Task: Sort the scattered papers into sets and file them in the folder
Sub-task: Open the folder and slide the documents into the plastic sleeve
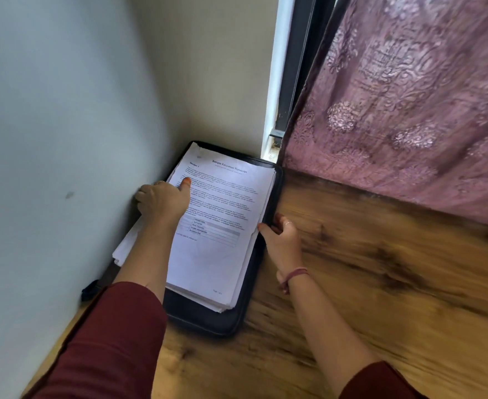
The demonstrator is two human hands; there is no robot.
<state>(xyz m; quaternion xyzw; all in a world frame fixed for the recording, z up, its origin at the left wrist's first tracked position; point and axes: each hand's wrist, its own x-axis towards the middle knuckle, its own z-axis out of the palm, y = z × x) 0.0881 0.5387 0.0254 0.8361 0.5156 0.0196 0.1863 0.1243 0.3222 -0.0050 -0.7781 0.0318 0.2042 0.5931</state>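
Wood-grain table (381,283) fills the lower right, brown w/ dark streaks, blurred in parts. Pale wall (50,125) takes the left side & meets a second wall in a corner at the back. Mauve patterned curtain (409,96) hangs at upper right, its hem resting on the table. Dark window frame (297,67) shows between wall & curtain.

Dark folder (208,321) lies open on the table, pushed into the corner, its left side against the wall. Stack of white papers (217,226) lies on it; top sheet is printed, heading reads "Sample Education Transcript", w/ a small table lower down. Sheet edges are uneven at the near end & a few stick out to the left, by the wall.

Both forearms reach in from the bottom, dark red sleeves pushed up. Left hand (162,200) sits at the stack's left edge: thumb presses on the top sheet, fingers curl over the edge on the wall side, so it grips the papers. Right hand (280,234) is at the folder's right rim, thumb touching the stack's right edge, fingers curled round the rim, so it holds the folder. A ring shows on one finger, a pinkish band on the wrist.
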